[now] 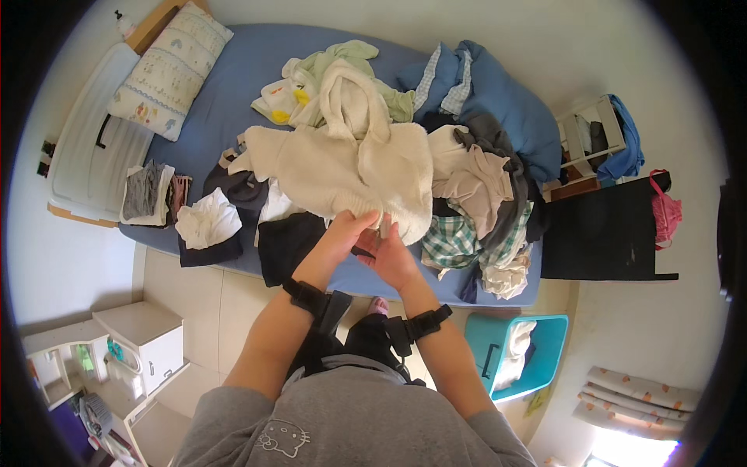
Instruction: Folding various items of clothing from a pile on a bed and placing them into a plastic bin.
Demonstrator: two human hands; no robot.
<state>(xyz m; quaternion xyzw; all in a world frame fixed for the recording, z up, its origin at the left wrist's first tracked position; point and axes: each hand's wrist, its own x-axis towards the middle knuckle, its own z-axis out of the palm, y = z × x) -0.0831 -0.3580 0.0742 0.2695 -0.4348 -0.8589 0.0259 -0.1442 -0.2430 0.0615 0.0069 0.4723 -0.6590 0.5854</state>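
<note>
A cream fleece hooded jacket (327,166) lies spread on the blue bed sheet, its hood pointing away from me. Both hands meet at its bottom hem, near the front opening. My left hand (349,230) pinches the hem between thumb and fingers. Beside it, my right hand (388,251) has its fingertips on the same hem. Behind the hood is a pale green garment (400,99) with yellow patches. Black folded cloth (290,242) lies to the left of my hands, and a green checked garment (449,239) to the right.
Crumpled clothes (475,181) and a blue quilt (508,111) fill the bed's right side. Folded clothes (146,195) and a white garment (209,219) lie left, below a patterned pillow (172,70). A teal bin (548,356) holding cloth stands on the floor by a black panel (598,233).
</note>
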